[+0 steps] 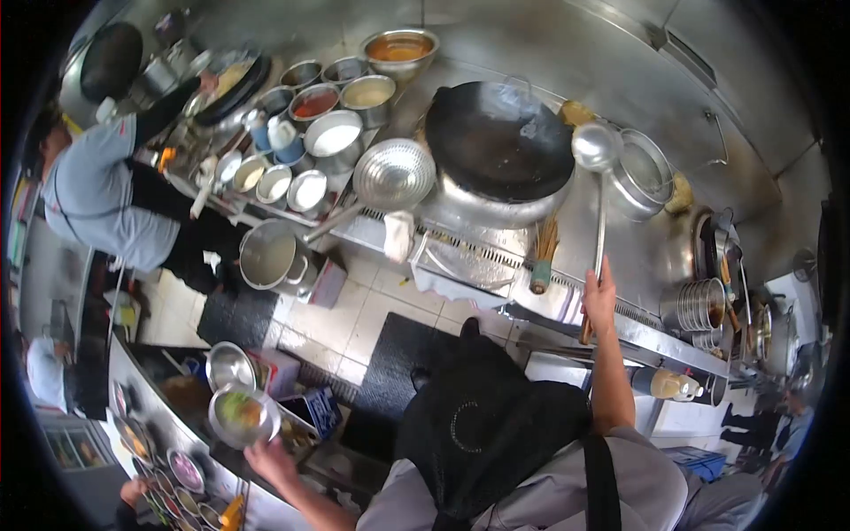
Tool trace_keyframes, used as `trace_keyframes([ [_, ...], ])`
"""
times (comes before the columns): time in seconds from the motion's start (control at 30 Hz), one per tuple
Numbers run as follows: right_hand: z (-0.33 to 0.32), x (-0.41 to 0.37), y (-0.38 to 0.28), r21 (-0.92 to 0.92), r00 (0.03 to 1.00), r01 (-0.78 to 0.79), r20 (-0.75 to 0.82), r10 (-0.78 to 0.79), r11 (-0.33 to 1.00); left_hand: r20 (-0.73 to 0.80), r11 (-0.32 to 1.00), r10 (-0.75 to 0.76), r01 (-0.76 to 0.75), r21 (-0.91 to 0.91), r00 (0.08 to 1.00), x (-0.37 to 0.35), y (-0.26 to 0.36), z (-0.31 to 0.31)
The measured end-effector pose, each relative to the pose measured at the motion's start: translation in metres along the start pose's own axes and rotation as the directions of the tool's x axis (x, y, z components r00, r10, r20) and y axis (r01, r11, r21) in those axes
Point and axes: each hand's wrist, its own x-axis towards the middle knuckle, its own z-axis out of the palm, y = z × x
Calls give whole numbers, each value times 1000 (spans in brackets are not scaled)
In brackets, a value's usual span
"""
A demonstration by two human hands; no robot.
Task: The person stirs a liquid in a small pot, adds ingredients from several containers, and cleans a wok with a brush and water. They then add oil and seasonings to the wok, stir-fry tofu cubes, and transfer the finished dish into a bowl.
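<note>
Two grips on my feed: left hand (pixel 270 462) pinching a round steel bowl (pixel 243 434) of green-and-orange food (pixel 241 410), left of the black wok (pixel 500 142); right hand (pixel 600 299) around a long steel ladle (pixel 602 211), right of it. A slack pinch could spill food.

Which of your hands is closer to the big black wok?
Right. The right hand holds the ladle, below and to the right of the wok in the picture. The left hand is much farther away, at the lower left, by the metal bowl's rim.
</note>
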Motion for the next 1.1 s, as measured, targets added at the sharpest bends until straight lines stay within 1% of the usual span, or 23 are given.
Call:
trace_keyframes([
  [0.03, 0, 9, 1, 14, 1000, -13, -12, 14, 1000, 157, 994, -66, 51, 96, 985, -8, -5, 61],
  [0.07, -1, 23, 2, -107, 1000, -2, 29, 5, 994, 156, 990, -143, 139, 34, 977, -7, -31, 110],
  [0.1, -2, 38, 4, -221, 997, 19, 73, -3, 975, 352, 975, -212, 219, 20, 911, -20, -34, 175],
  [0.13, -2, 55, 18, -205, 998, 7, 66, 7, 979, 439, 986, -163, 133, 100, 884, -23, -58, 224],
  [0.17, 2, 75, 39, -278, 983, 182, 68, -170, 943, 547, 972, -233, 182, 147, 804, -42, -56, 287],
  [0.2, 4, 87, 53, -347, 939, 342, 83, -334, 873, 644, 982, -189, 127, 142, 741, -55, -68, 341],
  [0.23, 2, 90, 45, -312, 969, 245, 115, -220, 918, 738, 991, -116, 33, 126, 665, -58, -88, 388],
  [0.27, -4, 94, 38, -299, 971, 235, 107, -212, 925, 784, 994, -82, -5, 108, 615, -71, -99, 435],
  [0.33, -18, 101, 25, -481, 961, 257, 220, -168, 839, 829, 983, -12, -144, 111, 560, -95, -118, 519],
  [0.37, -25, 103, 18, -530, 957, 276, 232, -177, 802, 864, 883, 114, -448, 138, 491, -104, -127, 553],
  [0.4, -32, 107, 11, -526, 957, 276, 230, -177, 804, 897, 694, 215, -706, 138, 387, -113, -134, 584],
  [0.47, -44, 115, 0, -654, 946, 299, 300, -124, 695, 882, 579, 355, -813, 54, 311, -136, -142, 638],
  [0.53, -54, 125, -2, -679, 939, 324, 314, -138, 659, 853, 400, 502, -913, -83, 142, -147, -148, 674],
  [0.6, -65, 133, 2, -786, 940, 339, 305, -153, 517, 892, 448, 420, -893, -41, 169, -153, -143, 698],
  [0.67, -77, 139, 7, -786, 926, 376, 311, -212, 490, 860, 301, 510, -938, -170, 7, -154, -136, 722],
  [0.73, -90, 143, -1, -819, 926, 374, 305, -223, 436, 827, 265, 561, -941, -212, -28, -160, -116, 737],
  [0.83, -100, 150, -10, -818, 906, 401, 285, -314, 412, 759, 292, 645, -946, -140, 86, -164, -95, 746],
  [0.87, -100, 153, -14, -809, 894, 415, 277, -352, 416, 757, 288, 648, -948, -138, 87, -169, -101, 747],
  [0.93, -88, 158, -30, -799, 883, 429, 274, -381, 421, 921, 231, 388, -969, -87, 10, -178, -128, 742],
  [0.97, -84, 163, -37, -793, 870, 441, 262, -417, 420, 774, 323, 627, -934, -152, 91, -167, -147, 751],
  [1.0, -80, 167, -41, -794, 868, 439, 254, -426, 421, 721, 310, 668, -950, -45, 184, -163, -141, 753],
  [1.07, -77, 165, -45, -767, 872, 448, 261, -415, 459, 849, 320, 521, -942, -101, 86, -165, -143, 750],
  [1.1, -75, 167, -47, -765, 865, 463, 280, -416, 448, 848, 315, 516, -948, -54, 123, -165, -142, 749],
])
